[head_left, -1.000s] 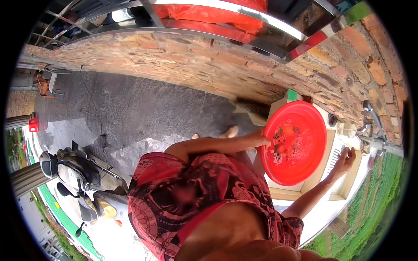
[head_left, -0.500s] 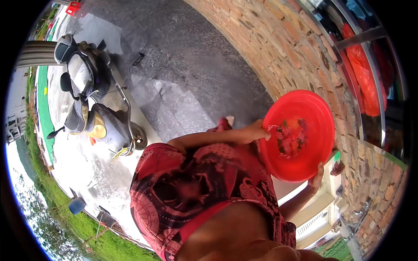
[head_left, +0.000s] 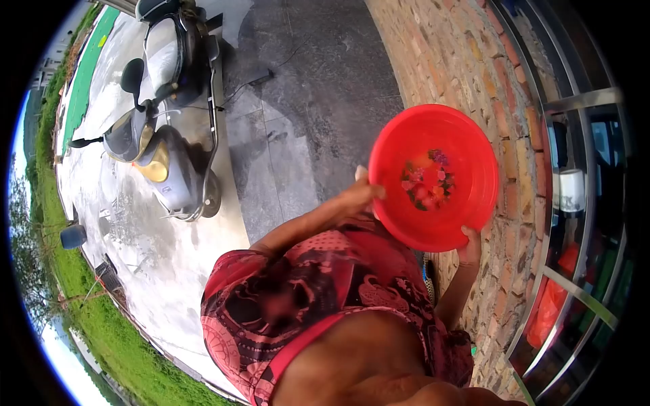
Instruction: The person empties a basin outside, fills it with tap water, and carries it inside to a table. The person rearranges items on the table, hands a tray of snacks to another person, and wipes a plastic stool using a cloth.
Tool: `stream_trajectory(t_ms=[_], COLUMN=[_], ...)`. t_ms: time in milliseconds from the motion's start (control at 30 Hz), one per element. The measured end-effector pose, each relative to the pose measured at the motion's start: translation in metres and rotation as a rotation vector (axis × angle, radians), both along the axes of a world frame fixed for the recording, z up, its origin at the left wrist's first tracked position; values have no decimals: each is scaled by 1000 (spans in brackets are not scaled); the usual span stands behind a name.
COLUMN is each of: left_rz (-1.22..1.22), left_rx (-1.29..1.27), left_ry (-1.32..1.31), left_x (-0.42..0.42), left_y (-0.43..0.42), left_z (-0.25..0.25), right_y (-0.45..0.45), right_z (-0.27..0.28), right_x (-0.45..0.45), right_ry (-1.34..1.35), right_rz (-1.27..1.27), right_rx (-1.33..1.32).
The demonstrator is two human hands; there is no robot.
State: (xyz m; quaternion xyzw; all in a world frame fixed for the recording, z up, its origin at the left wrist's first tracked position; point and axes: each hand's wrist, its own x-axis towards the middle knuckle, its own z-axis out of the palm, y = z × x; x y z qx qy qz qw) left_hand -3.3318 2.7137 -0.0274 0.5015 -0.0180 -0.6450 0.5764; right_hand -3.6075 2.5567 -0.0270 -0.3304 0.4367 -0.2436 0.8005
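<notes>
A round red plastic basin [head_left: 467, 149] is held out in front of my body, its inside facing up toward me. Flowers, seemingly a printed design [head_left: 428, 181], show at its bottom; whether it holds water I cannot tell. My left hand [head_left: 365, 191] grips the rim on the left side, fingers partly hidden beneath. On the near right side, my right hand [head_left: 470, 246] clasps the rim, its thumb on the edge and the other fingers mostly out of sight.
A scooter [head_left: 179, 166] stands on the left by the dark tiled floor [head_left: 325, 88]. A brick wall [head_left: 467, 74] runs along the right, with a metal-framed window [head_left: 586, 101] and a red bag [head_left: 547, 314] behind it. A black object [head_left: 261, 77] lies on the floor.
The view has turned and shifted: the scooter sits higher and more window shows at right. The basin appears further left and up in view, still gripped by both hands.
</notes>
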Motion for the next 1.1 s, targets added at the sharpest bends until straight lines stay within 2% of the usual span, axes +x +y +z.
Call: stream_trajectory(t_ms=[33, 67, 200, 300, 400, 500, 567, 633, 733, 833, 933, 1100], left_rz=[61, 36, 150, 363, 294, 283, 386, 386, 302, 390, 374, 368], left_rx=[-3, 69, 123, 38, -6, -56, -77, -51, -93, -37, -132, -58], left_ry=[-12, -90, -126, -80, -161, -158, -186, -178, -209, -202, -234, -272], left_x=[19, 39, 107, 160, 218, 291, 329, 378, 453, 507, 568, 679], left_y=[-10, -14, -48, -79, -110, -142, -159, -177, -211, -239, -267, -312], left_z=[-8, -42, -36, -31, 7, -3, -2, 23, 20, 7, 13, 13], right_y=[-17, -35, -103, -147, -192, -225, -240, -255, -287, -318, -347, -396], right_z=[-1, -6, -23, -10, -2, 1, -2, 3, 2, 7, 7, -2], right_x=[25, 49, 145, 225, 299, 368, 411, 458, 520, 582, 646, 763], right_ry=[-6, -48, -66, -59, -103, -77, -75, -86, -103, -94, -86, -110], right_rz=[26, 41, 130, 206, 278, 299, 278, 257, 237, 263, 272, 246], right_rx=[-4, 1, 19, -3, -6, -46, -60, -76, -63, -72, -85, -101])
